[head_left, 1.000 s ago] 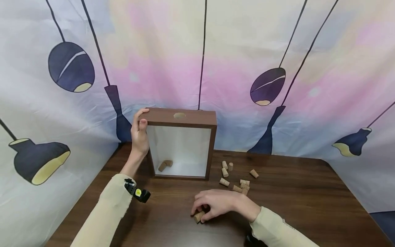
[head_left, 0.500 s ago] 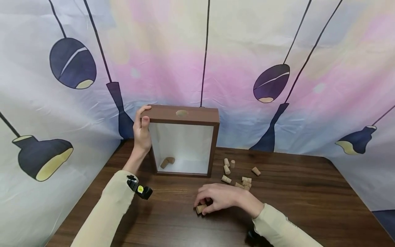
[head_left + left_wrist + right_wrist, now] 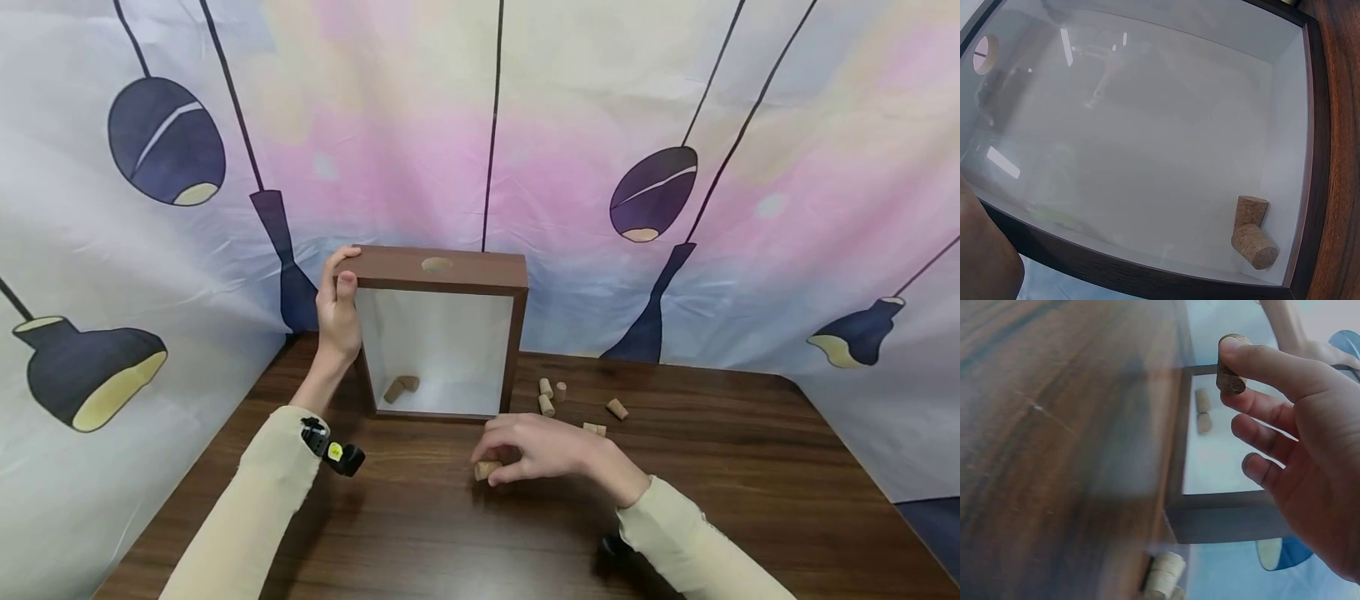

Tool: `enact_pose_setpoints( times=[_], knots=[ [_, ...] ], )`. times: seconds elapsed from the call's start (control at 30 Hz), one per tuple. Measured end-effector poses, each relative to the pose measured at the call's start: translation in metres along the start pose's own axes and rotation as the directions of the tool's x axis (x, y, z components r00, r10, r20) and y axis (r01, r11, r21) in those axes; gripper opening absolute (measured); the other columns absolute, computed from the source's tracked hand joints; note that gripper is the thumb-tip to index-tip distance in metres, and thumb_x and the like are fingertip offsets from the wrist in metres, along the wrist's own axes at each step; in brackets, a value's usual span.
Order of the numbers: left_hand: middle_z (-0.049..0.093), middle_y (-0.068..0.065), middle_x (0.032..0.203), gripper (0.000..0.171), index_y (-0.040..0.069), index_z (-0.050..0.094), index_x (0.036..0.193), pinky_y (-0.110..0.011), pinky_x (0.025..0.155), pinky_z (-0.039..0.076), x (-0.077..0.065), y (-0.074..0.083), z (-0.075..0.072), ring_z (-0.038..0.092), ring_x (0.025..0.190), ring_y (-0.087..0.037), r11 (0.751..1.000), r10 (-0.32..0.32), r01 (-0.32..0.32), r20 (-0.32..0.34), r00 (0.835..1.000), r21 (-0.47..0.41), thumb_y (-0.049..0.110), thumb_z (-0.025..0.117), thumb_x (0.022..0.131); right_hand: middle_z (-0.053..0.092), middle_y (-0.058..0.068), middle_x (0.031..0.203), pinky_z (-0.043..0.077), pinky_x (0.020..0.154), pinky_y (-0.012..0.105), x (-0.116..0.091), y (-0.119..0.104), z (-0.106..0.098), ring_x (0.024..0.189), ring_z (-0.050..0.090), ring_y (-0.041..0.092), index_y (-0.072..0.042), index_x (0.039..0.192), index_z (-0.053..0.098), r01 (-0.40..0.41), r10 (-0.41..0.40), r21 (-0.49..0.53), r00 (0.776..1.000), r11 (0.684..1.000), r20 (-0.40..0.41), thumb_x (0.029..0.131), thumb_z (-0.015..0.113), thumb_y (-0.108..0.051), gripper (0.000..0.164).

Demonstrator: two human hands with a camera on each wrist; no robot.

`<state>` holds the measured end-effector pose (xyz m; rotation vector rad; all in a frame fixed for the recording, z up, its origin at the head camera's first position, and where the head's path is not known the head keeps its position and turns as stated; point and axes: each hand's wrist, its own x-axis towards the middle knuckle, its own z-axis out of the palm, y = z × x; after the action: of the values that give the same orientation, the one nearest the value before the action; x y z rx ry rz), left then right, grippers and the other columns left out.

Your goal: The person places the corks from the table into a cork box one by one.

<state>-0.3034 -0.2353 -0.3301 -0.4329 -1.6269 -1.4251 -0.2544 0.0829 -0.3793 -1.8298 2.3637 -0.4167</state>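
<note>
"Above the table (image 3: 420, 542), holding what with the right hand (image 3: 543, 443)?"
"Pinching a cork (image 3: 485, 472), thumb to finger, in front of the box (image 3: 483, 268)."
"And with the left hand (image 3: 340, 310)?"
"Gripping the box's edge, probably to keep it upright around two corks (image 3: 1252, 245)."

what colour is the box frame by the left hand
The box frame is brown; the head view shows it best.

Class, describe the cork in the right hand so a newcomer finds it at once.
On the dark wooden table stands a brown-framed box with a white interior. Near its lower right corner in the head view, the right hand pinches a short tan cork. Unlike the loose corks on the table and the two corks inside the box, it is held.
</note>
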Motion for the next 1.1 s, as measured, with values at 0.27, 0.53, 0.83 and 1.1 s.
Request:
enact_pose_setpoints(
  times=[0.27, 0.53, 0.83, 1.1],
  knots=[
    [0.051, 0.0, 0.144, 0.08, 0.004, 0.053, 0.135, -0.025, 0.061, 0.02, 0.0, -0.001, -0.001, 0.023, 0.065, -0.003, 1.0, 0.01, -0.01, 0.003, 1.0, -0.009, 0.071, 0.047, 0.092, 0.057, -0.011, 0.096, 0.043, 0.076, 0.016, 0.001, -0.004, -0.016, 0.086, 0.056, 0.008, -0.02, 0.118, 0.07, 0.018, -0.019, -0.011, 0.998, 1.0, -0.057, 0.095, 0.069, -0.032, 0.026],
    [0.052, 0.003, 0.142, 0.079, 0.005, 0.053, 0.135, -0.028, 0.051, 0.014, -0.001, 0.002, -0.001, 0.01, 0.052, -0.003, 1.0, 0.004, -0.003, 0.013, 1.0, -0.006, 0.072, 0.046, 0.092, 0.057, -0.01, 0.095, 0.045, 0.079, 0.018, 0.005, -0.008, -0.033, 0.088, 0.052, 0.003, -0.019, 0.12, 0.07, 0.029, -0.033, -0.035, 0.992, 0.999, -0.122, 0.096, 0.067, -0.033, 0.028],
    [0.052, 0.007, 0.139, 0.08, 0.003, 0.052, 0.135, -0.027, 0.05, 0.013, 0.0, -0.001, -0.002, 0.01, 0.05, -0.003, 1.0, 0.001, -0.001, 0.009, 1.0, -0.009, 0.071, 0.046, 0.093, 0.058, -0.011, 0.094, 0.044, 0.078, 0.019, 0.012, -0.014, -0.046, 0.088, 0.053, 0.004, -0.021, 0.119, 0.07, 0.033, -0.052, -0.111, 0.982, 0.993, -0.181, 0.096, 0.067, -0.034, 0.026],
    [0.053, 0.01, 0.138, 0.079, 0.002, 0.053, 0.134, -0.027, 0.05, 0.013, 0.0, 0.001, -0.001, 0.01, 0.05, -0.001, 1.0, 0.01, -0.01, 0.008, 1.0, -0.003, 0.07, 0.046, 0.093, 0.06, -0.011, 0.094, 0.045, 0.077, 0.021, 0.02, -0.019, -0.061, 0.088, 0.055, 0.007, -0.021, 0.115, 0.071, 0.016, -0.056, -0.14, 0.957, 0.99, -0.284, 0.096, 0.069, -0.029, 0.021]
  ],
)
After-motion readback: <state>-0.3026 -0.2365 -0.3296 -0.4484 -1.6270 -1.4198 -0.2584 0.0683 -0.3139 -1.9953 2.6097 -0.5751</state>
